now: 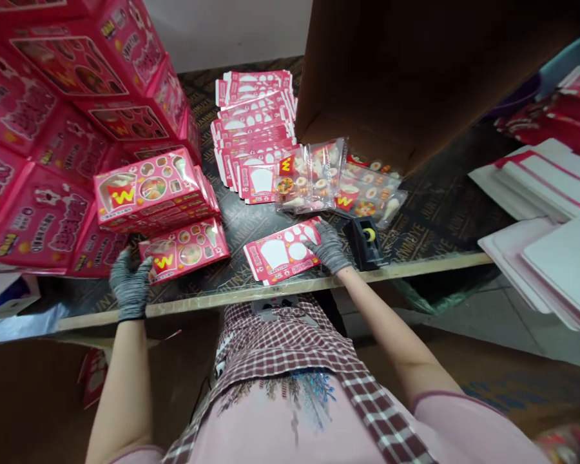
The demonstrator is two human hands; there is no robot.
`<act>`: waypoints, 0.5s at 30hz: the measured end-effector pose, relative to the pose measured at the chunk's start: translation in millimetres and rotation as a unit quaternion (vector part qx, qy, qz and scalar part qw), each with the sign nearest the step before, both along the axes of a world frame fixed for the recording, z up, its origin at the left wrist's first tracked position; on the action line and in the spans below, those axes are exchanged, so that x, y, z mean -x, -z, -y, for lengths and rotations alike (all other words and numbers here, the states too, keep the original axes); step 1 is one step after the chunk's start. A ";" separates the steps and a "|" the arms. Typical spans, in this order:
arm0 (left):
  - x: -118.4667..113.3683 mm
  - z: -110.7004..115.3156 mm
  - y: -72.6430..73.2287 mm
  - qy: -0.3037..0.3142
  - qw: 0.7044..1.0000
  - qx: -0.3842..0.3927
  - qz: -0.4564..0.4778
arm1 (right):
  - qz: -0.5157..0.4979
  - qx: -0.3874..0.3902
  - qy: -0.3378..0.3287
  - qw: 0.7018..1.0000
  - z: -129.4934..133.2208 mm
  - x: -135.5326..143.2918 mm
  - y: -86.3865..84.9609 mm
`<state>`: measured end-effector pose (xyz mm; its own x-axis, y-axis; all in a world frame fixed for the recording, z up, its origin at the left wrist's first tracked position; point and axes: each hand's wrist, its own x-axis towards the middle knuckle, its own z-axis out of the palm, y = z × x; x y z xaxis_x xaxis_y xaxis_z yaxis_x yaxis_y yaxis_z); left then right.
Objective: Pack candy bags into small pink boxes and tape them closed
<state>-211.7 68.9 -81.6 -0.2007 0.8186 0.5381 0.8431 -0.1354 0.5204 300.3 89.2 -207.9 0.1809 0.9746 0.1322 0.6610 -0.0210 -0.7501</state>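
My left hand [129, 283], in a grey knit glove, is at the left end of a filled pink box [188, 251] lying near the table's front edge. Its fingers are apart, and the thumb is against or just beside the box's corner. Further right, my gloved right hand [331, 248] grips the right end of a flat, unfolded-up pink carton [283, 252] with white cut-out shapes. At least one more flat carton shows under its lower edge. Behind the filled box, a small stack of similar boxes [147, 190] leans slightly.
Tall stacks of pink boxes [53, 161] rise at the left. Flat cartons [256, 129] lie in overlapping piles at the back, beside clear sachets [314, 177]. A black tape dispenser [366, 243] sits near the edge. A large cardboard box [367, 77] stands behind; white card sheets [560, 258] lie right.
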 end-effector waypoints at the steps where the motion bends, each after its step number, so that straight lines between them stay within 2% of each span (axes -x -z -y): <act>1: -10.0 -3.7 1.2 -0.024 0.997 -0.046 -0.062 | -0.011 0.018 0.014 1.000 -5.1 -7.7 3.6; 3: -52.5 -11.7 8.4 -0.023 0.989 -0.094 -0.113 | -0.024 0.038 0.037 0.998 -15.2 -18.8 6.1; 5: -117.5 -19.7 22.2 0.080 0.991 -0.061 -0.088 | -0.029 0.042 0.060 0.997 -26.2 -25.6 4.7; 6: -153.6 -23.5 31.2 0.154 0.984 -0.006 -0.085 | -0.035 0.041 0.071 0.996 -31.9 -27.7 3.4; 8: -222.0 -30.5 51.1 0.296 0.934 0.160 -0.124 | -0.055 0.043 0.089 0.994 -42.0 -30.2 0.6; 10: -272.7 -36.9 69.9 0.350 0.870 0.301 -0.172 | -0.076 0.052 0.095 0.991 -47.9 -30.4 -2.1; 12: -299.7 -42.0 84.0 0.362 0.836 0.359 -0.203 | -0.084 0.062 0.091 0.990 -47.8 -28.5 -4.8; 15: -306.6 -46.1 93.6 0.361 0.830 0.365 -0.219 | -0.096 0.073 0.077 0.990 -37.5 -22.3 -9.6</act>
<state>94.9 114.9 -175.2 0.5673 0.7804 -0.2630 0.8098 -0.4706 0.3503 322.6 126.7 -198.2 0.3364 0.9399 -0.0585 0.4877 -0.2270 -0.8430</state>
